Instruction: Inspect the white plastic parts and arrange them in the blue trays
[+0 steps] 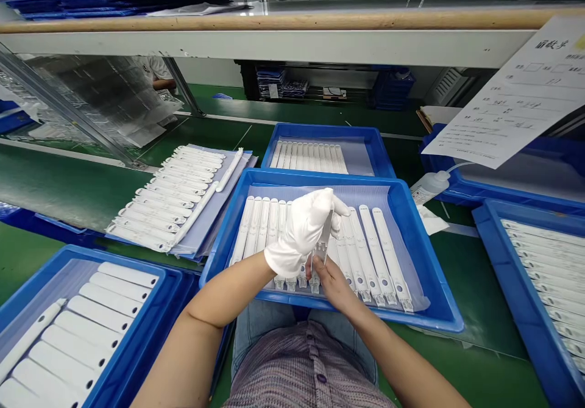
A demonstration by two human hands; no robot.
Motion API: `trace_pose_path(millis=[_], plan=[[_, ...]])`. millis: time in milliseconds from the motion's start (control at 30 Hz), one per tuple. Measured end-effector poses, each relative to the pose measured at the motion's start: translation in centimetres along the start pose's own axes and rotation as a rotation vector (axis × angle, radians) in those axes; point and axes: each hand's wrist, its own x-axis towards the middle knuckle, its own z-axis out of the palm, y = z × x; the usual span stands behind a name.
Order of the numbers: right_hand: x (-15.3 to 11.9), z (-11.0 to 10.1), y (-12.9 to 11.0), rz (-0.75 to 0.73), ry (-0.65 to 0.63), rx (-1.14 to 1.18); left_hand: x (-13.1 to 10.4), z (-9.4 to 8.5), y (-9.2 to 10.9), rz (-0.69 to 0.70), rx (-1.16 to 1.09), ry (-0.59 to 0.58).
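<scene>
My left hand (304, 228), in a white glove, is closed around the upper part of a narrow plastic strip (323, 243), which is tilted and looks greyish. Bare, my right hand (333, 280) pinches the lower end of that same strip. Both hands are over a blue tray (423, 274) in front of my body. Inside this tray, long white strips (392, 258) with a dark dot near one end lie in a row on a translucent sheet. My hands and forearms hide the middle of the row.
Behind stands another blue tray (326, 128) of strips. White strips (167, 197) lie on stacked sheets at left. A tray of wider white pieces (68, 335) is at lower left, another tray (512, 274) at right. A bottle (429, 185) and hanging paper (516, 91) are nearby; a shelf edge (292, 45) crosses above.
</scene>
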Motion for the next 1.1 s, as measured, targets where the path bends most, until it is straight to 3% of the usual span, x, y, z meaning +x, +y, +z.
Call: trace_pose_path(millis=[267, 400, 633, 767, 900, 1000, 1100], plan=[[-0.1, 0.1, 0.4, -0.032, -0.014, -0.007, 0.2, 0.3, -0.2, 0.061, 0.005, 0.031], [-0.2, 0.0, 0.4, -0.037, -0.013, -0.01, 0.1, 0.2, -0.4, 0.018, 0.013, 0.051], [-0.3, 0.1, -0.1, -0.055, -0.006, -0.037, 0.6, 0.0, -0.4, -0.068, -0.274, 0.015], [-0.4, 0.1, -0.4, -0.041, -0.035, 0.019, 0.7, -0.3, 0.1, -0.147, -0.306, 0.016], [-0.5, 0.1, -0.4, -0.013, -0.058, 0.057, 0.9, -0.6, 0.3, -0.142, -0.33, 0.058], [-0.4, 0.2, -0.2, -0.022, -0.046, 0.081, 1.3, -0.8, -0.5, -0.132, -0.338, 0.02], [-0.3, 0.1, 0.3, -0.053, 0.048, 0.089, 0.5, -0.3, -2.7, -0.176, -0.303, -0.049]])
